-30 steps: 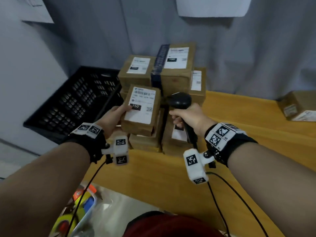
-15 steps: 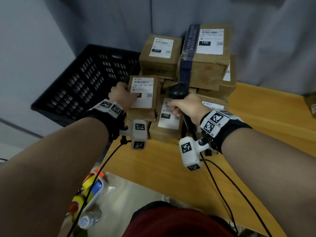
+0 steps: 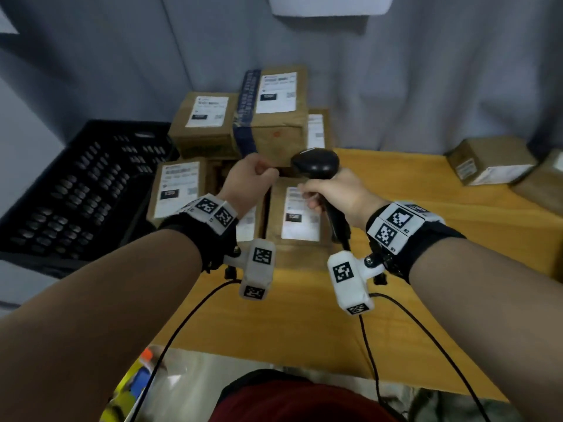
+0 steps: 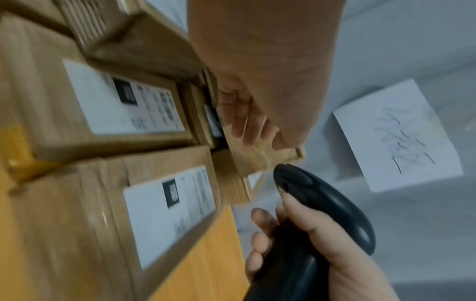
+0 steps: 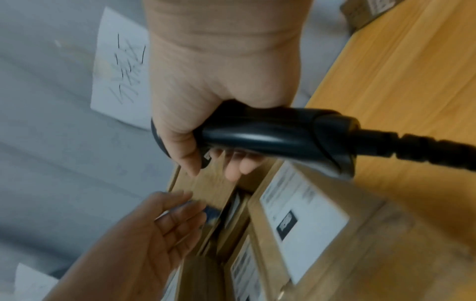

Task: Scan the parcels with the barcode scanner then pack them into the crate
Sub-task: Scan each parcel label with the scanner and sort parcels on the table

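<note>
Over the wooden table (image 3: 426, 208), the right hand (image 3: 338, 193) grips the barcode scanner (image 3: 316, 162); the left hand (image 3: 249, 181) reaches forward, fingers loose.

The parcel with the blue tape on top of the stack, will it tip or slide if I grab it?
The blue-taped parcel sits highest on other parcels, so a sideways push could probably topple it. Its cardboard looks creased, likely soft rather than rigid. Glossy tape may be slick, so grip the bare cardboard.
</note>
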`<state>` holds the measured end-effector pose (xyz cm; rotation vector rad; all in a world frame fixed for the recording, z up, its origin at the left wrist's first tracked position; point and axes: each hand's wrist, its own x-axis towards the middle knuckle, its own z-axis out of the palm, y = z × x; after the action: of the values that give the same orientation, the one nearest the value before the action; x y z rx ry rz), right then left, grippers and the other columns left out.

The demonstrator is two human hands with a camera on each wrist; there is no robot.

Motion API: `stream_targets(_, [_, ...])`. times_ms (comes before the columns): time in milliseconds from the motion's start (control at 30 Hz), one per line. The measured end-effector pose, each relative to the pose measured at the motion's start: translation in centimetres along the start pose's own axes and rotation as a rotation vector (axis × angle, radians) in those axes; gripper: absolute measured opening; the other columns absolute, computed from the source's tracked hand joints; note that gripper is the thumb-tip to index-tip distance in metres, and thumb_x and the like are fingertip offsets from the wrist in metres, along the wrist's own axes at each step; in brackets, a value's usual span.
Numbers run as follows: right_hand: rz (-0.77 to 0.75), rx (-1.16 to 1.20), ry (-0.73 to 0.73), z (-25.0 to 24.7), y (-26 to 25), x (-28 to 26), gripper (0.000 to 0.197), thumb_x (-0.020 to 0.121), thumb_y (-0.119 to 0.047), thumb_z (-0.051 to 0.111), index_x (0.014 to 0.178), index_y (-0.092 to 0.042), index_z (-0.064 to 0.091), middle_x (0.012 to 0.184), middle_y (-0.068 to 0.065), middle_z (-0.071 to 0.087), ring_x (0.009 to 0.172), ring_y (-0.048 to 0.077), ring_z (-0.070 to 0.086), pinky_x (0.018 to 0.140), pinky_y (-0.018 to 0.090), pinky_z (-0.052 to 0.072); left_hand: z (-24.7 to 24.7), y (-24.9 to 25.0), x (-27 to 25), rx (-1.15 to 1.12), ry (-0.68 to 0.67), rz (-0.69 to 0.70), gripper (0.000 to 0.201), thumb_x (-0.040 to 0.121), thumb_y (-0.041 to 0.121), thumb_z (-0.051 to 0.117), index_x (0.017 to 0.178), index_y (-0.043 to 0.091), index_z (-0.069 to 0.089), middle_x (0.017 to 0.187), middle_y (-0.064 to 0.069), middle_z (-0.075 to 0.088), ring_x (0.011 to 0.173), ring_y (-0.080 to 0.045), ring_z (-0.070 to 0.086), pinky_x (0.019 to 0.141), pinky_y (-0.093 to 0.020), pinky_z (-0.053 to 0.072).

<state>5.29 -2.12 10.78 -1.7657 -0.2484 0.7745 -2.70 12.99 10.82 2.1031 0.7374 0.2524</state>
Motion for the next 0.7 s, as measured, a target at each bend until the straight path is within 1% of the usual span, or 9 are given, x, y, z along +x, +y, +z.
stream_targets(100, [-0.011,0.003,0.100,-6.2,1.1,-2.0,0.009,0.081,-0.007,0.072,0.083,-0.003,0.065,0.068,0.009,0.061,0.046,0.012,0.055,0.046,0.022,0.045,4.2,3.7,-0.8,0.006,-0.064,0.062,0.019,0.089,0.024,0.058,0.100,0.010,0.065,0.098,-0.009,0.067,0.092,-0.021,0.061,0.082,-0.037,0.049])
stream_targets(233, [-0.003,0.030,0.226,-15.3,3.4,-5.6,0.011,0.082,-0.008,0.071,0.089,-0.002,0.065,0.072,0.009,0.061,0.049,0.014,0.055,0.046,0.021,0.046,11.2,8.7,-2.6,0.028,-0.183,0.116,0.028,0.083,0.031,0.055,0.094,0.008,0.065,0.095,-0.012,0.068,0.094,-0.027,0.063,0.082,-0.039,0.049])
stream_targets(300, [0.009,-0.013,0.271,-19.8,4.7,-7.9,0.008,0.083,-0.009,0.071,0.085,-0.005,0.064,0.073,0.009,0.062,0.051,0.015,0.056,0.048,0.021,0.047,15.4,11.3,-4.0,0.017,-0.247,0.110,0.026,0.082,0.032,0.056,0.093,0.009,0.065,0.097,-0.013,0.069,0.094,-0.028,0.063,0.084,-0.041,0.050])
stream_targets(400, [0.013,-0.067,0.333,-26.5,6.7,-10.8,0.008,0.082,-0.009,0.072,0.081,-0.012,0.064,0.078,0.010,0.062,0.060,0.018,0.059,0.055,0.026,0.050,21.6,15.5,-6.2,-0.010,-0.349,0.114,0.026,0.082,0.033,0.054,0.093,0.011,0.063,0.098,-0.009,0.068,0.094,-0.027,0.064,0.077,-0.040,0.050])
stream_targets(500, [0.003,-0.046,0.412,-32.8,9.1,-13.2,0.020,0.080,-0.013,0.074,0.095,-0.018,0.062,0.084,0.003,0.060,0.075,0.017,0.058,0.062,0.030,0.053,27.4,19.0,-8.1,-0.037,-0.406,0.110,0.022,0.086,0.030,0.053,0.098,0.013,0.061,0.103,-0.006,0.067,0.095,-0.025,0.063,0.087,-0.045,0.051])
stream_targets(567, [0.028,-0.044,0.479,-36.7,11.0,-14.8,0.028,0.080,-0.017,0.075,0.102,-0.020,0.059,0.085,-0.003,0.058,0.080,0.015,0.057,0.064,0.029,0.052,31.0,20.8,-9.4,-0.040,-0.448,0.109,0.020,0.088,0.029,0.055,0.099,0.014,0.060,0.105,-0.008,0.067,0.098,-0.027,0.062,0.089,-0.043,0.051])
stream_targets(633, [0.080,-0.122,0.538,-39.8,13.0,-16.0,0.031,0.075,-0.026,0.078,0.099,-0.018,0.061,0.085,0.001,0.060,0.078,0.018,0.060,0.064,0.029,0.052,33.9,22.0,-10.3,-0.010,-0.516,0.130,0.019,0.092,0.027,0.055,0.104,0.013,0.058,0.103,-0.009,0.063,0.099,-0.029,0.060,0.083,-0.037,0.048])
stream_targets(667, [0.102,-0.175,0.570,-41.6,14.0,-16.4,0.039,0.067,-0.035,0.080,0.096,-0.017,0.062,0.088,0.005,0.062,0.080,0.021,0.062,0.069,0.034,0.054,35.4,22.8,-10.7,0.035,-0.546,0.153,0.021,0.094,0.027,0.054,0.108,0.013,0.057,0.102,-0.005,0.060,0.099,-0.027,0.058,0.080,-0.035,0.046])
stream_targets(700, [0.133,-0.225,0.611,-43.4,15.2,-16.6,0.047,0.057,-0.045,0.079,0.092,-0.018,0.064,0.095,0.010,0.063,0.084,0.024,0.064,0.077,0.040,0.056,36.8,23.4,-10.8,0.092,-0.564,0.181,0.024,0.095,0.028,0.054,0.114,0.013,0.056,0.105,-0.001,0.055,0.100,-0.022,0.055,0.079,-0.031,0.043])
